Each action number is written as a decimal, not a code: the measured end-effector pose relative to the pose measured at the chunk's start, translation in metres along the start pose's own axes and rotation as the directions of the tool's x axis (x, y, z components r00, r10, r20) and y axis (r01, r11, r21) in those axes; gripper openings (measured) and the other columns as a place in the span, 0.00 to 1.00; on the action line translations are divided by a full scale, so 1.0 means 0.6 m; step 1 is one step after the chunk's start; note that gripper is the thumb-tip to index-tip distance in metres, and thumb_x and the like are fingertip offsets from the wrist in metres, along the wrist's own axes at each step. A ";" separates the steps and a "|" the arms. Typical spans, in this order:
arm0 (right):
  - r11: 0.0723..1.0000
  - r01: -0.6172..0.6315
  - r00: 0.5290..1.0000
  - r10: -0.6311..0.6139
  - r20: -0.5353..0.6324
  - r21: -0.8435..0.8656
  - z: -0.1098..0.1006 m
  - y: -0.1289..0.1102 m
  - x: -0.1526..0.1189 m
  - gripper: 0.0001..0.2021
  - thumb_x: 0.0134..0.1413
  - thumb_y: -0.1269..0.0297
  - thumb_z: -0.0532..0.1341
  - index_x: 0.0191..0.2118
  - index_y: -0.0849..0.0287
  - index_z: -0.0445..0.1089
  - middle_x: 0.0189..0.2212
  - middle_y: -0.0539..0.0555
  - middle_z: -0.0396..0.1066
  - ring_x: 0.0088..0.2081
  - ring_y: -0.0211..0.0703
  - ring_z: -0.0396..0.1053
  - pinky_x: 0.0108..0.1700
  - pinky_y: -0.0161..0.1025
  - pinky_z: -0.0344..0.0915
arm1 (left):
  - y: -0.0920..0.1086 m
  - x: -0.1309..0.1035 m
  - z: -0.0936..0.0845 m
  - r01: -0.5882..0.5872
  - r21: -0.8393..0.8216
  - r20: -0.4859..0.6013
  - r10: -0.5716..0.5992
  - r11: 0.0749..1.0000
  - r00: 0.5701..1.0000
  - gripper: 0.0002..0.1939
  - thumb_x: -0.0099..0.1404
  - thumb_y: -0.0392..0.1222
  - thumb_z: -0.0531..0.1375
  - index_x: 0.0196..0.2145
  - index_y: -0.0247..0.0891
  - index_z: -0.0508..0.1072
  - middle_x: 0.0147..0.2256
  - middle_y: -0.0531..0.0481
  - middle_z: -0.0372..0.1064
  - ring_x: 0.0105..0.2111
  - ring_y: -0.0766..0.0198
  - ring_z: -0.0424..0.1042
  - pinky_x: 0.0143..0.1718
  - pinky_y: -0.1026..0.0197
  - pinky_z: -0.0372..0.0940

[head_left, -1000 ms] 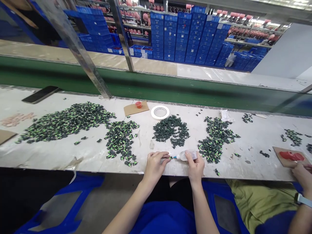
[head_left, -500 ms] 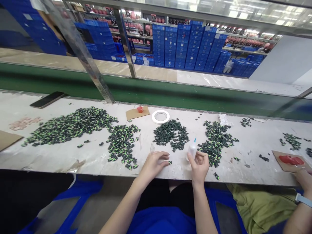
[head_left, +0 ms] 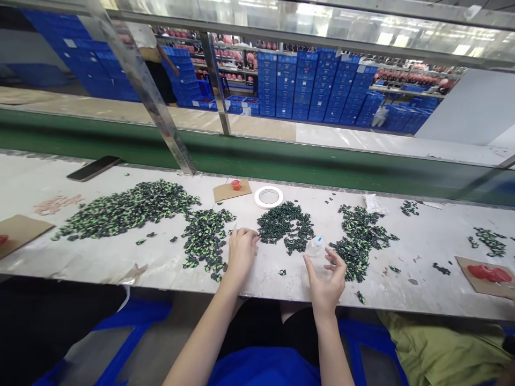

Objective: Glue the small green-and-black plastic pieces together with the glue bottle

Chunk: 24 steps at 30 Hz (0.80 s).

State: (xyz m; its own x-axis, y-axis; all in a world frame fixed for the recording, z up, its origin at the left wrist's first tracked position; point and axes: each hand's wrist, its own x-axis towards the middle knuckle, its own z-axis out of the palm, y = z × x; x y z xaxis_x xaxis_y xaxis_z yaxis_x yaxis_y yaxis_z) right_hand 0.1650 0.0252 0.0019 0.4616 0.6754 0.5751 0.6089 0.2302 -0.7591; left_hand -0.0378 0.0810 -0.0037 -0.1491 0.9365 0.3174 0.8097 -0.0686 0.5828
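Note:
My left hand (head_left: pixel 242 251) reaches to the left edge of a pile of small dark green pieces (head_left: pixel 277 224). Its fingers are bent close together; whatever is between the tips is hidden. My right hand (head_left: pixel 328 280) has thumb and fingers apart, just in front of a small white squeeze bottle (head_left: pixel 314 247) with a blue tip, and does not grip it. On the table between my hands lies one small black-and-green part (head_left: pixel 282 272). Piles of similar black-and-green parts lie left (head_left: pixel 206 236) and right (head_left: pixel 356 246) of my hands.
A roll of white tape (head_left: pixel 269 197) and a red cup (head_left: pixel 236 184) on cardboard stand behind the piles. A phone (head_left: pixel 94 168) lies at the back left. Red lumps rest on cardboard (head_left: pixel 462 268) at right. A metal post (head_left: pixel 161 118) rises behind the table (head_left: pixel 161 262).
My right hand has let go of the bottle, which now stands just beyond its fingers. The left hand has moved away from the single black-and-green part, forward to the dark pile.

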 end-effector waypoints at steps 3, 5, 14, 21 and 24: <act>0.990 0.105 0.982 -0.118 0.147 0.093 -0.002 -0.012 -0.019 0.14 0.52 0.59 0.66 0.42 0.58 0.68 0.37 0.58 0.73 0.36 0.45 0.71 0.32 0.39 0.67 | 0.013 -0.012 -0.003 -0.054 -0.148 0.052 0.063 0.988 0.997 0.09 0.63 0.35 0.56 0.31 0.38 0.76 0.33 0.45 0.74 0.39 0.53 0.69 0.44 0.51 0.64; 0.982 0.041 0.939 -0.101 0.330 0.185 0.003 -0.018 -0.029 0.11 0.54 0.59 0.64 0.42 0.57 0.70 0.35 0.56 0.74 0.35 0.44 0.72 0.32 0.38 0.69 | 0.031 -0.029 -0.004 -0.089 -0.296 0.126 0.131 0.951 0.983 0.09 0.65 0.36 0.54 0.32 0.39 0.75 0.34 0.46 0.74 0.38 0.56 0.70 0.42 0.54 0.65; 0.931 -0.263 0.823 0.080 0.563 0.252 0.005 -0.014 -0.029 0.09 0.58 0.59 0.59 0.33 0.57 0.74 0.30 0.53 0.74 0.33 0.44 0.73 0.37 0.38 0.71 | 0.070 -0.086 0.004 -0.077 -0.499 0.282 0.246 0.863 0.927 0.10 0.67 0.39 0.55 0.34 0.40 0.76 0.35 0.47 0.75 0.39 0.58 0.71 0.44 0.56 0.66; 0.931 -0.325 0.839 0.203 0.505 0.165 -0.009 -0.017 -0.026 0.12 0.56 0.56 0.60 0.33 0.58 0.74 0.32 0.56 0.76 0.35 0.45 0.73 0.36 0.38 0.71 | 0.041 -0.107 0.007 -0.129 -0.315 0.245 0.212 0.940 0.946 0.09 0.59 0.37 0.64 0.39 0.41 0.76 0.41 0.46 0.72 0.45 0.53 0.68 0.49 0.48 0.64; 0.912 -0.387 0.806 0.263 0.530 0.136 -0.007 -0.017 -0.032 0.12 0.54 0.55 0.61 0.32 0.59 0.75 0.30 0.56 0.77 0.32 0.46 0.75 0.34 0.39 0.71 | 0.041 -0.112 0.013 -0.135 -0.311 0.242 0.216 0.941 0.946 0.07 0.61 0.35 0.61 0.36 0.42 0.77 0.41 0.46 0.71 0.46 0.54 0.68 0.49 0.49 0.64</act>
State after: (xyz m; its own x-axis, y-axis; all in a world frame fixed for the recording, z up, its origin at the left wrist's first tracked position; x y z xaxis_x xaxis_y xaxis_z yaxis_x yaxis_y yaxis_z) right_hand 0.1528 0.0068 -0.0004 0.1898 0.9765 0.1024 0.2887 0.0441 -0.9564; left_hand -0.0031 0.0191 -0.0166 0.1712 0.9542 0.2452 0.6056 -0.2982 0.7377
